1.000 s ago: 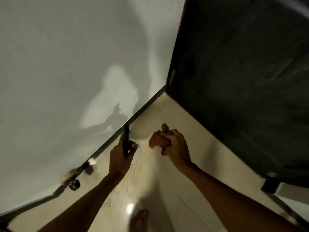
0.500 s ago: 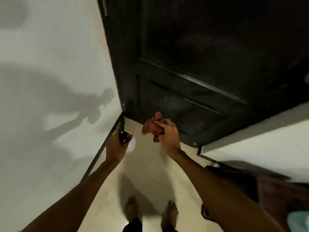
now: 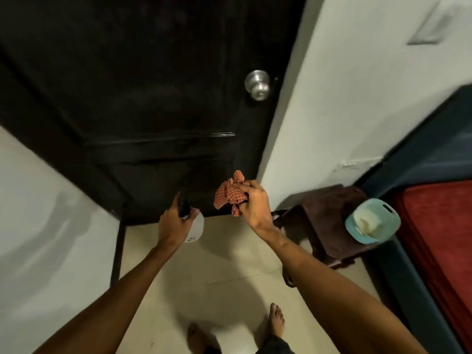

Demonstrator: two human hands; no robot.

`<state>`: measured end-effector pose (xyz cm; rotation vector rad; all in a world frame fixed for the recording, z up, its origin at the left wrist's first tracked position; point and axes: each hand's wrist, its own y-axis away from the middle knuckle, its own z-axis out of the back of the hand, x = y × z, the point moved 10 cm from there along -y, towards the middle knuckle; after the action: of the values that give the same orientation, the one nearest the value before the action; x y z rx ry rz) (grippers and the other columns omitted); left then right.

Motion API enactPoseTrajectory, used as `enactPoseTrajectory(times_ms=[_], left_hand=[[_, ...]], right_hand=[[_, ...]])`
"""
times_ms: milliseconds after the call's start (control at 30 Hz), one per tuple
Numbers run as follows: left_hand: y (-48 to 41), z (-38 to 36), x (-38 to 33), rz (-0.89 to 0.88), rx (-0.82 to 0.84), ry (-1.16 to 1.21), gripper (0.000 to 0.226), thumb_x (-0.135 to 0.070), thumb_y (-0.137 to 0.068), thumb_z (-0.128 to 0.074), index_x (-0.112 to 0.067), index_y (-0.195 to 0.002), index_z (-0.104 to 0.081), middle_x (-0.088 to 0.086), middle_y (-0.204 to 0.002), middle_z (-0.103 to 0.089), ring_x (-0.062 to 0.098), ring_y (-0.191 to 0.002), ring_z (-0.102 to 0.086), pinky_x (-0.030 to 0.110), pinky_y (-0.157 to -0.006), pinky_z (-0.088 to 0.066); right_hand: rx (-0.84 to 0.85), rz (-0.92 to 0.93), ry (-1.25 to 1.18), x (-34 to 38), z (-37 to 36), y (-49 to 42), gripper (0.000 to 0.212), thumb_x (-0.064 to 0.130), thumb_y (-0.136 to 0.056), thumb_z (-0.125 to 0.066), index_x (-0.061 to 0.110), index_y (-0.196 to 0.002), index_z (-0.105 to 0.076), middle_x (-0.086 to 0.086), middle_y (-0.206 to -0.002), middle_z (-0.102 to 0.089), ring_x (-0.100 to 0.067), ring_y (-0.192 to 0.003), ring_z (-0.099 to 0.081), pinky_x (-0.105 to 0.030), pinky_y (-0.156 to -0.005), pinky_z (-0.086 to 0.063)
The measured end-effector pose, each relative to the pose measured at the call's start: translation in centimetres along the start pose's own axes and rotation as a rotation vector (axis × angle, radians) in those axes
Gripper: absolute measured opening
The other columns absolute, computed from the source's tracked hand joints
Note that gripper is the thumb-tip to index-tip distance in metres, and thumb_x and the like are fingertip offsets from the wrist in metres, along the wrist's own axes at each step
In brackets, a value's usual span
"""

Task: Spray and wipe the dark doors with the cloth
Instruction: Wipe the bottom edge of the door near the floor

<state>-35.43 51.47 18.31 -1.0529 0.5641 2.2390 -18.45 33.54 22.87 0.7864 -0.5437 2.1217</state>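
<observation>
Door knob (image 3: pixel 257 85) now in view — hands unchanged.

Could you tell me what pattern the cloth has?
The cloth has a red-and-white check, shown in the head view.

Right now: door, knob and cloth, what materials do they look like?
Door: probably dark-painted or stained wood, semi-matte, with raised panel mouldings. Knob: metal, brushed silver, with bright highlights. Cloth: thin woven fabric, red-and-white check, crumpled in the right hand.
</observation>
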Motion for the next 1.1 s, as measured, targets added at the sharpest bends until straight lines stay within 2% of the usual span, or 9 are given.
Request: enactPoseTrajectory(times_ms=[133, 300, 433, 500, 633, 733, 833, 1033, 1100], left_hand=[[1.0, -8.7, -6.8, -0.069, 0.155, -0.011, 0.063, -0.031, -0.09, -0.078, -0.014, -0.145, -0.055, 0.012, -0.126, -0.071, 0.036, -0.124, -0.063, 0.05, -0.102, -0.052], [3.2, -21.5, -15.8, -0.206, 0.331, -0.049, 0.074, -0.031, -0.091, -0.077, -0.026, -0.156, -0.042, 0.011, -0.136, -0.066, 0.035, -0.127, -0.061, 0.047, -0.102, -0.053], [4.8, -31.3, -22.1, -0.277, 0.454, -0.057, 0.068, -0.025, -0.091, -0.076, -0.026, -0.153, -0.047, 0.007, -0.127, -0.07, 0.028, -0.119, -0.065, 0.041, -0.096, -0.054], [5.3, -35.7, -24.5, -0.297, 0.506, -0.063, 0.066, -0.024, -0.091, -0.076, -0.028, -0.151, -0.049, 0.002, -0.119, -0.072, 0.021, -0.112, -0.066, 0.036, -0.09, -0.054], [5.3, -45.3, -28.2, -0.279, 0.592, -0.081, 0.051, -0.026, -0.09, -0.077, -0.02, -0.138, -0.062, 0.005, -0.106, -0.073, 0.028, -0.103, -0.068, 0.038, -0.087, -0.054], [4.7, -52.1, -28.4, -0.197, 0.678, -0.074, 0.039, -0.04, -0.089, -0.075, -0.012, -0.116, -0.071, 0.009, -0.104, -0.074, 0.031, -0.102, -0.07, 0.044, -0.088, -0.057], [3.3, -58.3, -26.9, -0.18, 0.727, -0.077, 0.034, -0.04, -0.091, -0.074, -0.012, -0.112, -0.072, 0.009, -0.106, -0.074, 0.03, -0.104, -0.068, 0.049, -0.093, -0.056], [0.9, -66.9, -24.2, -0.255, 0.699, -0.03, 0.032, -0.032, -0.091, -0.077, -0.013, -0.116, -0.073, 0.004, -0.108, -0.075, 0.02, -0.108, -0.068, 0.031, -0.093, -0.05], [0.0, -69.1, -23.4, -0.259, 0.681, -0.012, 0.038, -0.035, -0.093, -0.074, -0.014, -0.124, -0.07, 0.003, -0.114, -0.074, 0.017, -0.112, -0.067, 0.027, -0.096, -0.048]], right_hand=[[-0.081, -0.186, 0.0, -8.3, 6.9, 3.0, 0.056, -0.009, -0.078, -0.07, 0.015, -0.128, -0.071, -0.007, -0.121, -0.064, -0.023, -0.105, -0.064, -0.02, -0.096, -0.047], [-0.217, -0.356, 0.003, -19.6, 16.8, 7.8, 0.054, -0.003, -0.078, -0.065, 0.017, -0.128, -0.072, -0.007, -0.12, -0.064, -0.024, -0.106, -0.061, -0.02, -0.095, -0.042], [-0.294, -0.516, 0.005, -28.6, 23.7, 10.9, 0.065, -0.01, -0.071, -0.064, 0.018, -0.129, -0.071, -0.004, -0.126, -0.061, -0.024, -0.114, -0.058, -0.035, -0.107, -0.046], [-0.319, -0.601, 0.004, -32.7, 26.5, 12.2, 0.063, -0.01, -0.075, -0.067, 0.019, -0.131, -0.069, -0.004, -0.131, -0.059, -0.023, -0.121, -0.054, -0.032, -0.114, -0.038], [-0.418, -0.72, -0.032, -40.1, 31.8, 14.2, 0.057, -0.007, -0.082, -0.068, 0.018, -0.133, -0.068, -0.007, -0.137, -0.058, -0.026, -0.126, -0.053, -0.038, -0.117, -0.039], [-0.427, -0.808, -0.051, -45.5, 33.2, 14.3, 0.054, -0.004, -0.088, -0.065, 0.016, -0.138, -0.064, -0.009, -0.143, -0.054, -0.029, -0.132, -0.048, -0.037, -0.114, -0.038], [-0.384, -0.868, -0.09, -51.0, 31.8, 13.5, 0.056, 0.001, -0.09, -0.068, 0.018, -0.142, -0.059, -0.008, -0.146, -0.05, -0.029, -0.136, -0.045, -0.041, -0.116, -0.037], [-0.369, -0.994, -0.053, -61.7, 27.5, 12.0, 0.062, 0.005, -0.087, -0.072, 0.018, -0.145, -0.056, -0.011, -0.151, -0.044, -0.033, -0.135, -0.047, -0.047, -0.119, -0.037], [-0.254, -1.002, -0.042, -64.7, 25.1, 11.6, 0.069, 0.008, -0.085, -0.073, 0.019, -0.149, -0.051, -0.014, -0.156, -0.035, -0.037, -0.138, -0.044, -0.046, -0.122, -0.032]])
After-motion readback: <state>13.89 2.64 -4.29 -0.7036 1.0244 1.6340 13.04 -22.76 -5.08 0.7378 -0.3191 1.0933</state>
